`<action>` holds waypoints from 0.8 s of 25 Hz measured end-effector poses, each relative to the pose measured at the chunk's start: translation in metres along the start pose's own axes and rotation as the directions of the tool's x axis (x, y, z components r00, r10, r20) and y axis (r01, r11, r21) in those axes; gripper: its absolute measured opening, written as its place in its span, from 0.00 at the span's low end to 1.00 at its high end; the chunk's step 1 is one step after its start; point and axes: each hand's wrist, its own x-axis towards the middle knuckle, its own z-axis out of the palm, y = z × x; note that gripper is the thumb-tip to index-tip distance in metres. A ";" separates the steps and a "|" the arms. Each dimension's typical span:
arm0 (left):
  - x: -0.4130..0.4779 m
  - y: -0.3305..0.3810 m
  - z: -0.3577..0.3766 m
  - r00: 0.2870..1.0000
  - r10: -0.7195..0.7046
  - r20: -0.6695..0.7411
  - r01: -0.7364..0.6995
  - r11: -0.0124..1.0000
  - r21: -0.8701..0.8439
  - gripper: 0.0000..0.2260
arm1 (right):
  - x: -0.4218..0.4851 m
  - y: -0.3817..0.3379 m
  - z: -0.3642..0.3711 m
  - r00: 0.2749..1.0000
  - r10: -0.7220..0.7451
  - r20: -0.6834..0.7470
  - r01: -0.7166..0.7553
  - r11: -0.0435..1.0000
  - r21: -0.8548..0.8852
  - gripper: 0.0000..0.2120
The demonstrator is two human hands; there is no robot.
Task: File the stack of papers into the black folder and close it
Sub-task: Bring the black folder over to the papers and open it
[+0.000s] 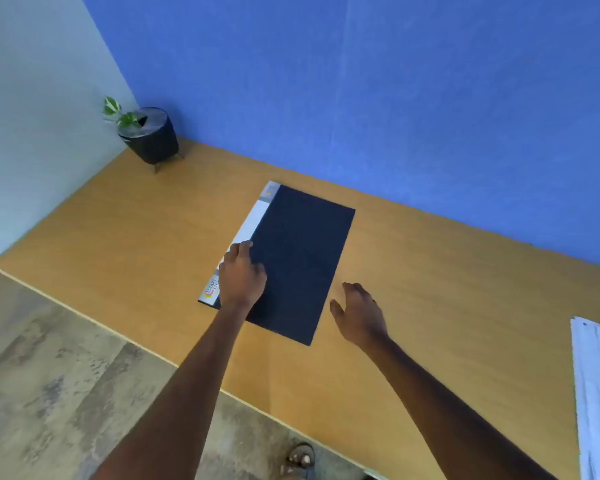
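Note:
The black folder [300, 258] lies closed and flat in the middle of the wooden desk, with a white labelled spine strip along its left edge. My left hand [241, 275] rests on the folder's left side near the spine, fingers curled on the cover. My right hand [359, 315] hovers just right of the folder's near right edge, fingers spread, holding nothing. The stack of white papers [598, 393] lies at the far right edge of the view, well away from both hands and partly cut off.
A black plant pot [153, 135] with a small green plant stands in the desk's back left corner. The blue wall runs along the back of the desk [447, 306]. The desk's front edge runs diagonally, with floor and a sandalled foot [300, 459] below.

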 end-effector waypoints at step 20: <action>0.055 -0.056 0.004 0.986 -0.137 0.099 0.133 0.990 0.044 0.20 | 0.043 -0.056 0.013 0.970 0.229 0.083 -0.240 0.957 0.165 0.20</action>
